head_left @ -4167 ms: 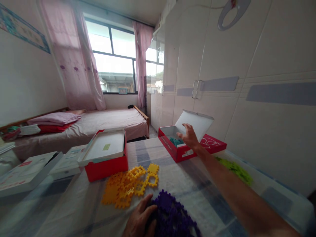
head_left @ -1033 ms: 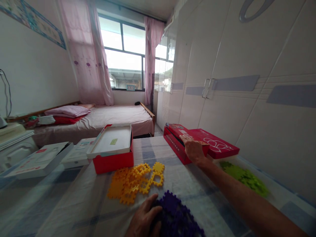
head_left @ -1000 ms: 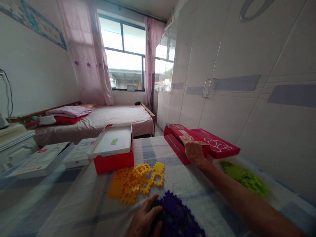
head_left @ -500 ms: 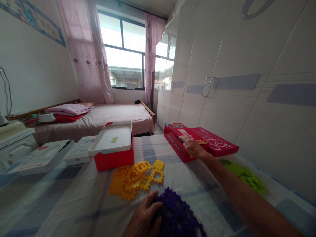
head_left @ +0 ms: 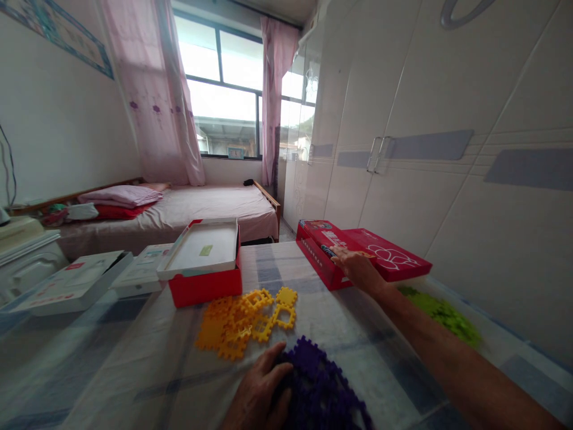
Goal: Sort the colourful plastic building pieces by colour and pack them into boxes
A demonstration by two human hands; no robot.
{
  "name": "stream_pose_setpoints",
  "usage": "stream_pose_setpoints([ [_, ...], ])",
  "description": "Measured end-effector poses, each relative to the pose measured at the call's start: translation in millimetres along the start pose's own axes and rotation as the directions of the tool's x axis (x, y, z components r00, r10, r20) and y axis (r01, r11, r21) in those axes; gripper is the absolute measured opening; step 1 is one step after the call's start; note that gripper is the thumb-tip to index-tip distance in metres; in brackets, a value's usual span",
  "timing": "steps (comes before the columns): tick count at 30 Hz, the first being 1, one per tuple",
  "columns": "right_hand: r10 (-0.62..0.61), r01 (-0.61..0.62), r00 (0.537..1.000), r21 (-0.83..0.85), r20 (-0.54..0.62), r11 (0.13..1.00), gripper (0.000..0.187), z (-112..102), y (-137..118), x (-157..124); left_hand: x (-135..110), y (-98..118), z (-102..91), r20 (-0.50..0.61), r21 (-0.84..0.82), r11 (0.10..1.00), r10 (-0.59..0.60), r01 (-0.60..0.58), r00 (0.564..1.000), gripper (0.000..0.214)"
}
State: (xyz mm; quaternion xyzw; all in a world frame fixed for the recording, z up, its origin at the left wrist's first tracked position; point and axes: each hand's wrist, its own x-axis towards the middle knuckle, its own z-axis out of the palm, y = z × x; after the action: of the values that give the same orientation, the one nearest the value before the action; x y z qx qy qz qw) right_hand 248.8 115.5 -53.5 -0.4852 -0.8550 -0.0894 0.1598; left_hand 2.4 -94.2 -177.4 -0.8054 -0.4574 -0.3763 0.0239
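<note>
Near the bottom middle, my left hand (head_left: 264,385) rests at the left side of a pile of purple interlocking plastic tiles (head_left: 320,382). Its fingers are apart and curve against the pile; some fingertips are hidden there. My right hand (head_left: 356,267) reaches forward and lies on top of a red box with printed lettering (head_left: 320,263), fingers extended over its lid. Just beyond my left hand lies a heap of yellow-orange interlocking tiles (head_left: 237,322). Bright green tiles (head_left: 445,313) lie to the right, partly hidden behind my right forearm.
A flatter red box with white line art (head_left: 394,254) sits beside the lettered box. On the left stand a red box holding a white tray (head_left: 206,289) and two white boxes, one nearer (head_left: 78,280). A striped cloth (head_left: 147,352) covers the table. Behind are a bed (head_left: 210,203) and a wardrobe (head_left: 403,107).
The view has shifted very slightly, so things sit a little higher in the picture. Both hands keep their places, on the purple tiles and on the red box.
</note>
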Motion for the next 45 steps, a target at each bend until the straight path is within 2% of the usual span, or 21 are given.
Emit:
stream_pose_setpoints([
  [5, 0.057, -0.064, 0.993, -0.06, -0.106, 0.996, 0.043, 6, 0, -6, 0, 2, -3.3, 0.015, -0.003, 1.0, -0.008, 0.008, 1.0, 0.029],
  [10, 0.104, -0.106, 0.988, -0.01, -0.115, 0.994, 0.042, 12, -4, -8, 3, 9, -12.1, 0.084, 0.011, 0.998, -0.06, 0.06, 0.995, 0.028],
  [12, 0.078, -0.079, 0.993, -0.004, -0.083, 0.997, 0.042, 15, -2, -8, 3, 10, -12.1, 0.095, 0.001, 0.997, -0.082, 0.083, 0.992, 0.028],
  [15, 0.009, -0.01, 0.997, -0.013, -0.076, 1.0, 0.046, 18, 4, -9, 3, 10, -10.9, 0.057, -0.042, 0.995, -0.093, 0.096, 0.994, 0.026],
  [19, 0.003, -0.003, 0.996, -0.003, -0.091, 1.0, 0.047, 15, 0, -13, 7, 15, -16.3, 0.074, -0.072, 0.978, -0.193, 0.198, 0.978, 0.025],
  [23, 0.037, -0.02, 0.974, 0.075, -0.223, 0.997, 0.05, 11, -25, -39, 10, 22, -26.3, 0.058, -0.111, 0.959, -0.254, 0.259, 0.966, 0.026],
  [26, 0.038, -0.011, 0.992, 0.214, -0.122, 0.977, 0.047, 15, -47, -74, 11, 25, -30.5, 0.033, -0.163, 0.95, -0.264, 0.266, 0.964, 0.026],
  [29, 0.099, -0.092, 0.995, 0.312, -0.008, 0.945, 0.047, 23, -59, -104, 12, 26, -31.2, 0.022, -0.211, 0.938, -0.278, 0.276, 0.96, 0.028],
  [32, 0.17, -0.15, 0.985, 0.366, -0.022, 0.918, 0.048, 29, -51, -116, 14, 26, -31.0, 0.036, -0.228, 0.931, -0.285, 0.286, 0.958, 0.03],
  [35, 0.303, -0.223, 0.945, 0.437, -0.122, 0.871, 0.046, 28, -28, -114, 16, 23, -33.7, 0.087, -0.214, 0.93, -0.286, 0.298, 0.954, 0.031],
  [38, 0.475, -0.308, 0.85, 0.514, -0.23, 0.801, 0.044, 21, 4, -107, 19, 16, -38.6, 0.145, -0.187, 0.931, -0.288, 0.312, 0.947, 0.032],
  [40, 0.559, -0.363, 0.788, 0.538, -0.258, 0.761, 0.047, 19, 25, -104, 28, 11, -39.9, 0.156, -0.167, 0.932, -0.296, 0.321, 0.942, 0.034],
  [42, 0.62, -0.417, 0.739, 0.545, -0.263, 0.728, 0.052, 19, 42, -102, 47, 6, -37.3, 0.141, -0.14, 0.935, -0.306, 0.325, 0.942, 0.035],
  [45, 0.686, -0.473, 0.678, 0.558, -0.264, 0.682, 0.057, 28, 54, -99, 93, 5, -24.0, 0.104, -0.068, 0.952, -0.289, 0.297, 0.952, 0.033],
])
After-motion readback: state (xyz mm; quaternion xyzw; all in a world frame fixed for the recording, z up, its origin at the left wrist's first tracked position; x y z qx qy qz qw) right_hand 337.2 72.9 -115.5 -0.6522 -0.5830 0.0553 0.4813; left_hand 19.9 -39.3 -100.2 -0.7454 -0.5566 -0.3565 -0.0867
